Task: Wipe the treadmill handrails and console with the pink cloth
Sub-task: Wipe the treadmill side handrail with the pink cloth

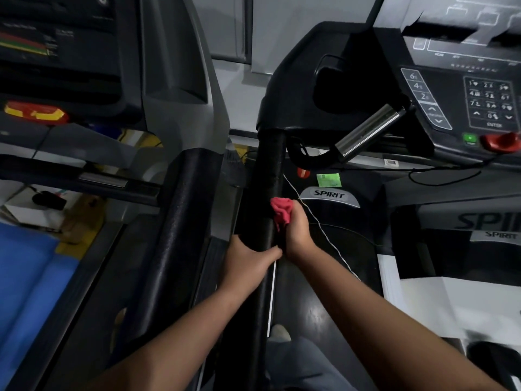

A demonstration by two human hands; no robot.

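Note:
A black padded handrail [267, 170] runs from the bottom centre up to the treadmill console [439, 88] at the upper right. My left hand [248, 261] grips this rail from its left side, thumb across the top. Just ahead of it, my right hand [297, 232] holds the bunched pink cloth [282, 211] against the rail's right side. The cloth sticks out above my fingers. A chrome pulse grip [366, 131] slants below the console.
A second treadmill stands at the left, with its own black handrail [180, 221] and console [64, 60]. Between the machines is a narrow gap. A thin white cord [321, 227] hangs over the belt cover marked SPIRIT [329, 194]. A blue mat [28, 277] lies at the far left.

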